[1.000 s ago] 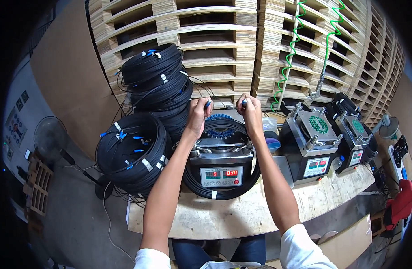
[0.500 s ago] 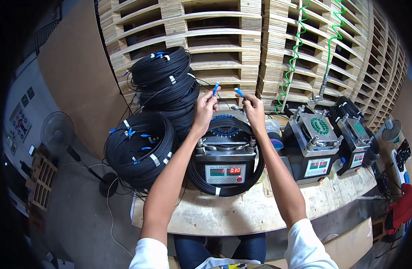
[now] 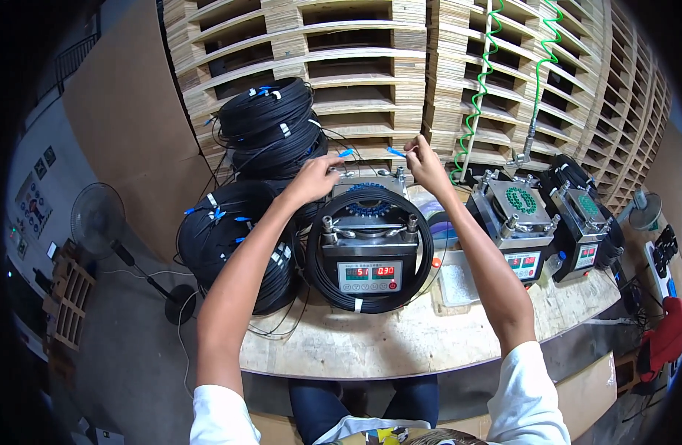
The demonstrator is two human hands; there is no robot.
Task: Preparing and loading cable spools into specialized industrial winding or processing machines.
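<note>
My left hand is closed in a pinch on a blue cable connector, up beyond the middle machine's left rear corner. To its right, my right hand pinches another blue connector, its tip pointing left. Thin black cable trails near both. Between my forearms stands a metal-topped polishing machine with a lit red display. A ring of blue connectors sits on its top plate. A black cable coil loops around the machine, tied with a white band at the front.
Black cable coils with blue ends are stacked on the left, others in front. Two similar machines with green rings stand right. A clear tray lies beside the middle machine. Wooden pallets rise behind; green coiled air hoses hang there.
Both hands have moved farther apart, the left leftward and lower. Both connectors have tipped from steep toward level. The middle machine's display reads differently, and the clear tray now shows beside my right forearm.
</note>
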